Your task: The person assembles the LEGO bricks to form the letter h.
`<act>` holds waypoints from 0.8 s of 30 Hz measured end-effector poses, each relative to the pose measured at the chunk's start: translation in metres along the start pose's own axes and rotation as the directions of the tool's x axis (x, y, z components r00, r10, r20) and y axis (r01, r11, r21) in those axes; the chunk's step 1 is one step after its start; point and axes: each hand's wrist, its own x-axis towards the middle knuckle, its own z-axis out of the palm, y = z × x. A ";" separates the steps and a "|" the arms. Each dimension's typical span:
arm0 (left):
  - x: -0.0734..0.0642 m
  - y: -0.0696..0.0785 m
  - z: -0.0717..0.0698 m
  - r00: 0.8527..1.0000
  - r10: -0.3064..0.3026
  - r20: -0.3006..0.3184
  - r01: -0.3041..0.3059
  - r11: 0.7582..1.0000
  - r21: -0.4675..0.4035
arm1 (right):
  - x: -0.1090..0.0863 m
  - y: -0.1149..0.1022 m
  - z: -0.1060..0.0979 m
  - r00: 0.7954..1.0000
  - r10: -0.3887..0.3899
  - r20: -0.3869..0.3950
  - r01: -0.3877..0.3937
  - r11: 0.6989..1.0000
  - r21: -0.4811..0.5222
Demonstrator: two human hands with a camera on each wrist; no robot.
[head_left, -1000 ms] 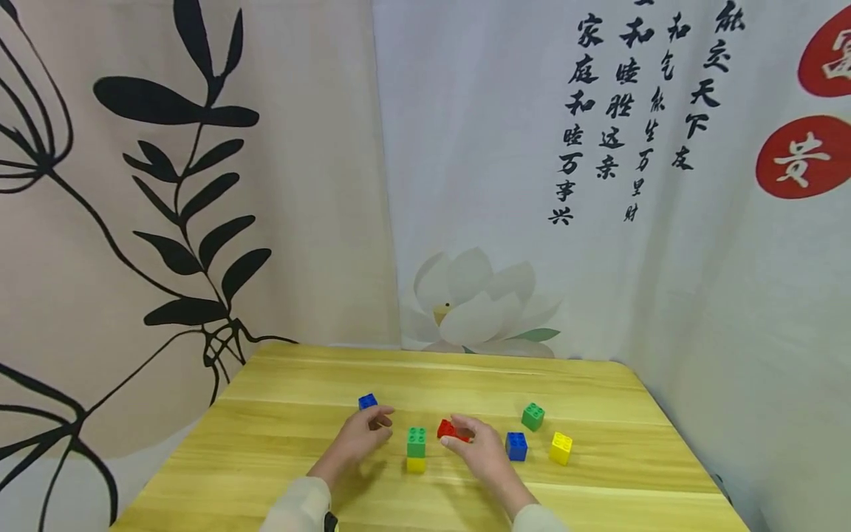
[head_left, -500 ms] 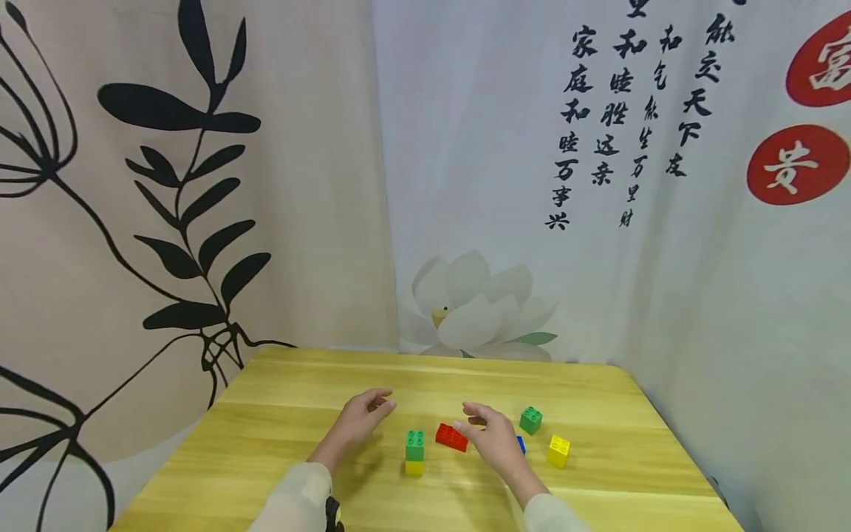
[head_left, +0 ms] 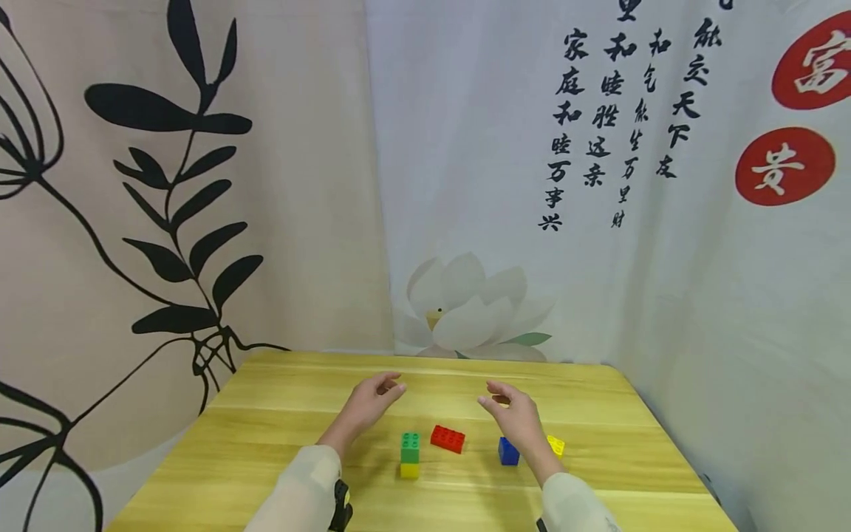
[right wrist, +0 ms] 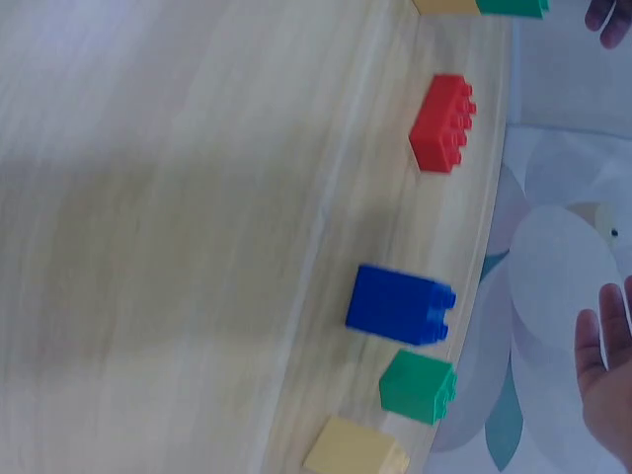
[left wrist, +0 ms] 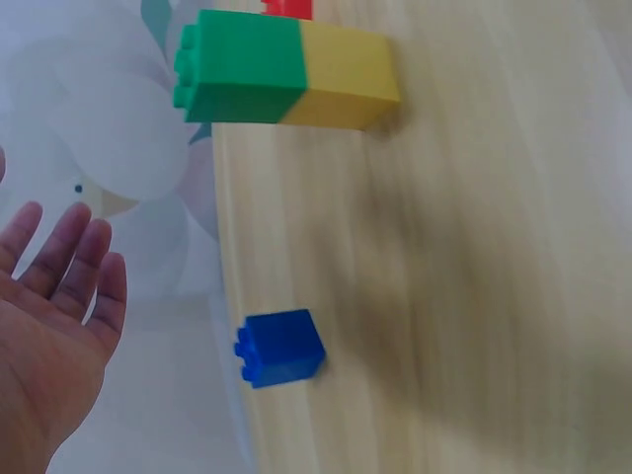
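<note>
My left hand [head_left: 372, 399] hovers above the table with loosely bent fingers, holding nothing. In the left wrist view a blue brick [left wrist: 281, 348] stands on the table near it; the hand hides that brick in the head view. A green brick on a yellow one forms a small stack [head_left: 410, 454] between the hands. To its right lies a longer red brick [head_left: 448, 439], touched by neither hand. My right hand [head_left: 518, 421] is likewise raised and holds nothing, fingers relaxed. It overlaps a yellow brick [head_left: 555, 445] in the head view, with a second blue brick [head_left: 508, 451] just left of the wrist.
A single green brick [right wrist: 418, 386], hidden behind the right hand in the head view, stands between the blue and yellow ones. All bricks are on a wooden table [head_left: 266, 473]. A printed cloth [head_left: 319, 185] hangs behind the table's far edge.
My right hand has left the red brick, which stays on the table, and moved up and to the right. My left hand has risen and shifted slightly forward.
</note>
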 end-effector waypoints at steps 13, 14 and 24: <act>0.021 0.028 0.017 0.998 0.053 0.043 -0.053 0.999 -0.011 | 0.009 0.016 -0.033 0.997 0.072 -0.035 -0.074 0.996 -0.056; 0.021 0.031 0.019 0.997 0.053 0.047 -0.053 0.998 -0.019 | 0.009 0.017 -0.036 0.996 0.078 -0.036 -0.080 0.995 -0.057; 0.023 0.054 0.049 0.995 0.082 0.049 -0.078 0.994 -0.072 | 0.003 0.030 -0.051 0.992 0.108 -0.069 -0.113 0.990 -0.083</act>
